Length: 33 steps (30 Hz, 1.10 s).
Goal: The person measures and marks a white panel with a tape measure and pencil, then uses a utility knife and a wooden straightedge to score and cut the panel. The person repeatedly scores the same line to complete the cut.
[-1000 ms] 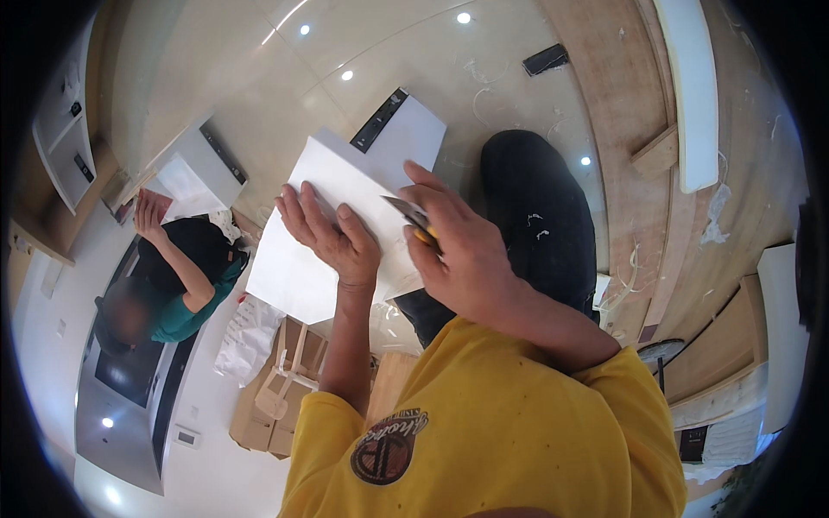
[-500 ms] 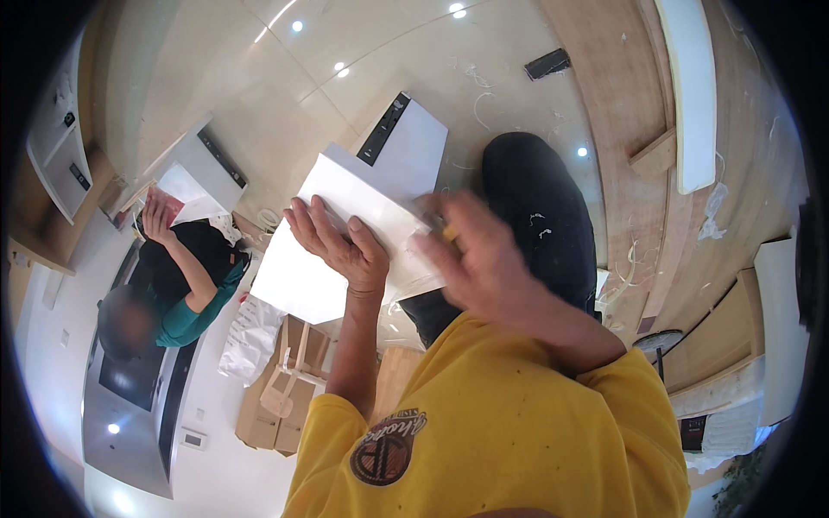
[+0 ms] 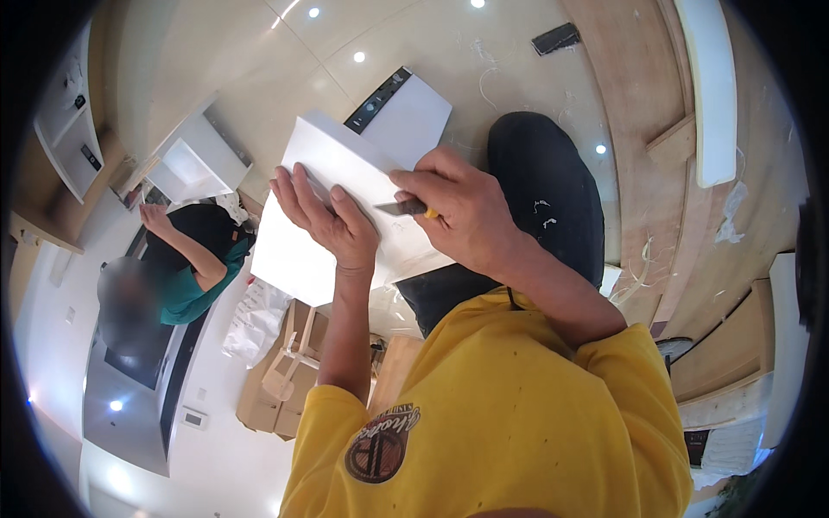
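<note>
The right hand (image 3: 471,207) has its fingers curled and clenched round a knife (image 3: 406,208) with a yellow part by the fist, its blade pointing left over a white panel (image 3: 332,148); whether the edge touches the surface I cannot tell; the left hand (image 3: 335,226) lies on that same panel, its fingers spread and grasping nothing, thumb toward the blade; the panel sits tilted in front of the person, beside the bent leg (image 3: 546,186) in dark trousers dotted with white scraps; just beyond it a second white board (image 3: 413,121) carries a black strip (image 3: 378,99) along one edge; nearer, the yellow shirt (image 3: 553,388) bears a round dark badge (image 3: 377,447) with lettering in and above it, part of it in pale script; to the left, a co-worker (image 3: 203,259) in a green sleeve bends near a white box (image 3: 194,164); below them a white bag (image 3: 255,326) has faint marks too small to read, near a brown carton (image 3: 268,397); to the right, wooden boards (image 3: 609,95) lie on the floor, with a black block (image 3: 555,39) near them.
</note>
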Each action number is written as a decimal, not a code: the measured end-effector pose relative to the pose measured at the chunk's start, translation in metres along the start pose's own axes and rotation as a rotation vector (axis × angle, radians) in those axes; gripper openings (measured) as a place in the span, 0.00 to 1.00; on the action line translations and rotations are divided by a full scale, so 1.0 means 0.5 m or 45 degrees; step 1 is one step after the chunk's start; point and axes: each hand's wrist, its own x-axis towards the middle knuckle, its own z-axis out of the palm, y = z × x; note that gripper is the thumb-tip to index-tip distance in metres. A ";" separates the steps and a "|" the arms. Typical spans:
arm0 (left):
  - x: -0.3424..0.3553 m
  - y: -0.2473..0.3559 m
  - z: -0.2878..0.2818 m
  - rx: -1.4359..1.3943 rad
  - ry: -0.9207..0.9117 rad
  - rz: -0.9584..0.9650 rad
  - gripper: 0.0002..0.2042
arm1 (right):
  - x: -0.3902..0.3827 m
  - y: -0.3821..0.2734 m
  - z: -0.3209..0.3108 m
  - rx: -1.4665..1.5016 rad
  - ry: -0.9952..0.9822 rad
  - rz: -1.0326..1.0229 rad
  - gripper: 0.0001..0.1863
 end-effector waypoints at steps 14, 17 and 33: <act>-0.003 0.011 -0.003 0.031 -0.006 -0.008 0.28 | 0.127 0.153 0.002 0.754 -0.359 -0.028 0.13; -0.006 0.004 0.001 0.107 0.010 0.013 0.28 | 0.135 0.156 0.026 0.887 -0.391 0.028 0.11; -0.004 0.009 -0.002 0.044 -0.030 -0.038 0.29 | 0.137 0.143 0.036 0.765 -0.335 0.014 0.13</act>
